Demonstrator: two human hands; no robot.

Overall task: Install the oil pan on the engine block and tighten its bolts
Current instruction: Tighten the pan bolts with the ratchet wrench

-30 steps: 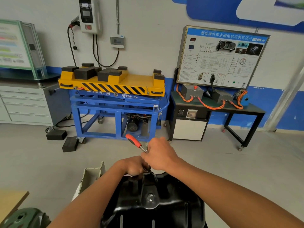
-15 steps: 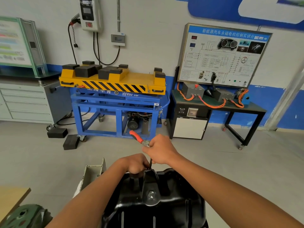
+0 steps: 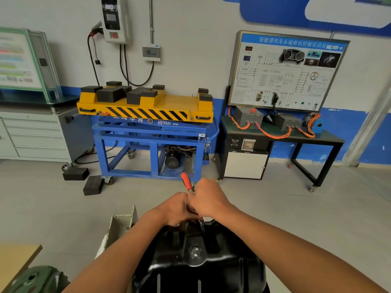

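Head view showed the black oil pan (image 3: 201,261) low at centre, its far edge under both hands. It looked like stiff, weighty, glossy-slick pressed steel, best gripped by its rim. Fingers of the right hand (image 3: 208,199) were clamped on the red-handled wrench (image 3: 186,180) — those of the left hand (image 3: 177,210) curled beside it, on what I cannot tell. Since a second earlier the handle had swung steeper — the hands now touched.

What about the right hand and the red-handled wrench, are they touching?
Touching. The head view shows the right hand gripping the red-handled wrench, whose handle sticks out past its knuckles.
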